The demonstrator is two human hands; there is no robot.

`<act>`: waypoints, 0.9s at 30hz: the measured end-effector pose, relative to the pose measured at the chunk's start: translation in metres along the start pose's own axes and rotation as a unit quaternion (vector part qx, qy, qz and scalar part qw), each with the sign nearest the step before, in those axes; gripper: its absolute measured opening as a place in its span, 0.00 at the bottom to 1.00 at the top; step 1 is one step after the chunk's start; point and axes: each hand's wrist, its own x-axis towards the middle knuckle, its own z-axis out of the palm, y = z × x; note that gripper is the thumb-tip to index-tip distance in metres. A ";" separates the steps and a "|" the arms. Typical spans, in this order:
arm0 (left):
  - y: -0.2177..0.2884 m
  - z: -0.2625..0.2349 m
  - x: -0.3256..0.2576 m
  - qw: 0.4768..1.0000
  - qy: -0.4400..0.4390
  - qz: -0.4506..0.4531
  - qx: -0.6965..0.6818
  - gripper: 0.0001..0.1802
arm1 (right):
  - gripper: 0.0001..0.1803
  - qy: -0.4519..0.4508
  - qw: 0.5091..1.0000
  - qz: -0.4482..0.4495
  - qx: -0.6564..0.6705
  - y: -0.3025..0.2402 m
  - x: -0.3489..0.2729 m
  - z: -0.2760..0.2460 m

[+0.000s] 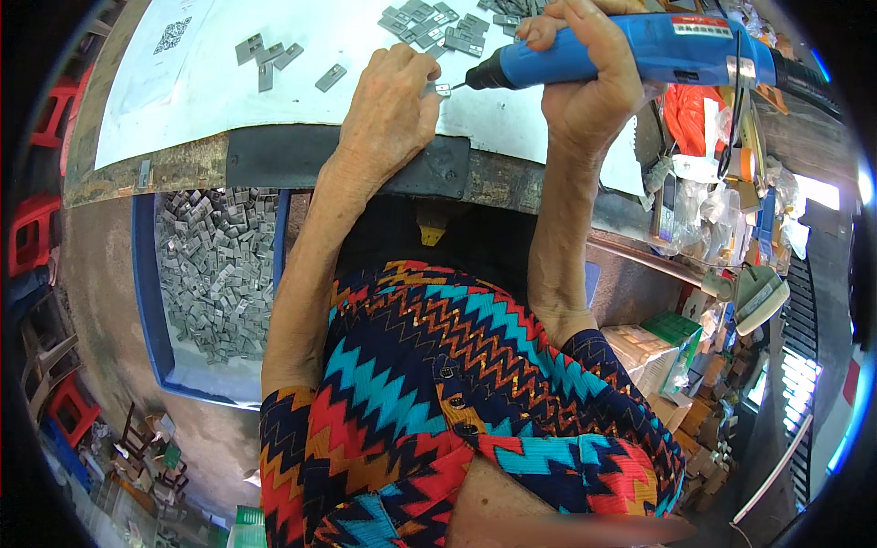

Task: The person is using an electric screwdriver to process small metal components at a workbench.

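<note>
My right hand (594, 78) is wrapped round a blue electric screwdriver (639, 50) with a black nose, held level and pointing left. Its thin bit reaches a small grey rectangular piece (443, 89). That piece is pinched in the fingertips of my left hand (391, 114), which rests on the white sheet (219, 110) covering the bench; my fingers hide part of it. Similar flat grey pieces (267, 62) lie loose left of my left hand, one (332, 78) close by it. A larger pile of them (434, 27) spreads beyond the hand.
Below the bench's left side stands a blue-walled bin (146, 292) full of grey pieces (219, 274). A dark plate (283, 155) lines the bench's near edge. Plastic bags (713, 210), a lamp head (763, 297) and cartons (639, 356) crowd the right. Red stools (36, 233) stand far left.
</note>
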 end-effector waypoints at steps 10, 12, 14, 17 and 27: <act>0.001 0.003 0.002 1.000 -0.014 -0.018 0.003 0.07 | 0.10 -0.014 0.999 -0.027 -0.013 0.003 0.003 0.011; 0.001 0.002 0.002 0.999 -0.014 -0.027 -0.009 0.07 | 0.10 -0.034 0.998 -0.033 -0.036 0.004 0.003 0.011; 0.002 0.001 0.003 0.999 -0.018 -0.032 -0.013 0.07 | 0.10 -0.018 0.999 -0.020 -0.046 0.002 0.001 0.016; 0.002 0.001 0.004 0.999 -0.023 -0.037 -0.014 0.06 | 0.10 0.001 0.998 -0.005 -0.058 0.004 0.001 0.017; 0.004 0.002 0.005 0.999 -0.026 -0.035 -0.008 0.06 | 0.10 -0.006 0.999 -0.015 -0.049 0.003 0.001 0.018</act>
